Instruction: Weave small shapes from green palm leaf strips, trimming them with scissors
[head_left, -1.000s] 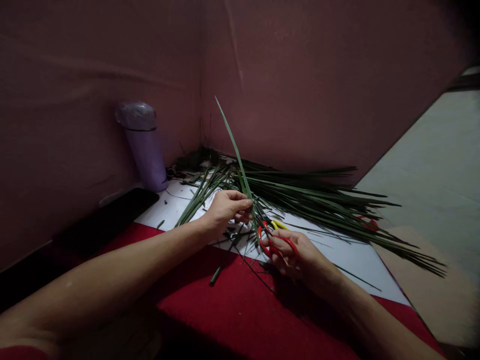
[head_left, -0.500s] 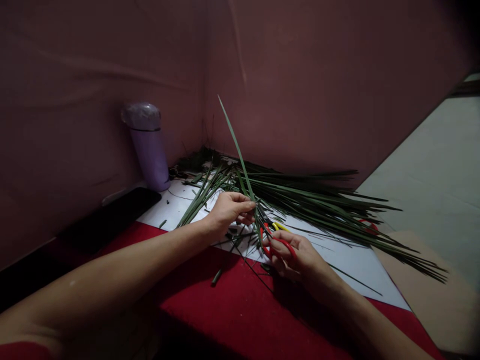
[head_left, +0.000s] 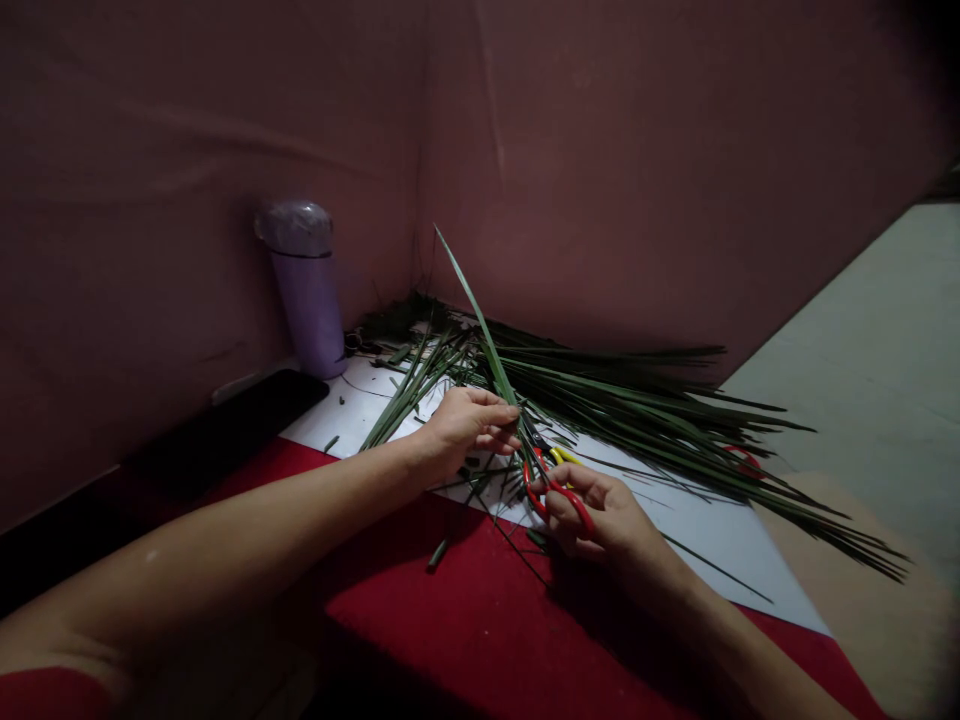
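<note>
My left hand (head_left: 474, 428) pinches a long narrow green leaf (head_left: 480, 318), whose pale tip points up and to the left. In my right hand (head_left: 592, 510) is a pair of scissors with red handles (head_left: 576, 508); its dark blades reach up toward the leaf beside my left fingertips. Whether the blades touch the leaf I cannot tell. Yellow handles (head_left: 562, 456) show just beyond my right fingers. Behind both hands a large bundle of long green leaves (head_left: 645, 405) spreads to the right. Shorter cut leaves (head_left: 405, 395) lie to the left of it.
A purple tumbler (head_left: 309, 310) with a plastic-wrapped top stands back left, and a dark flat object (head_left: 289, 395) lies near it. White sheet (head_left: 712, 540) covers part of the red tabletop (head_left: 480, 610). Pinkish walls (head_left: 615, 200) close off the back. Another red loop (head_left: 742, 460) shows under the bundle.
The leaf's tip is lower in view, with my left hand slightly further right and down. My right hand still holds the scissors close by. The whole view has shifted slightly.
</note>
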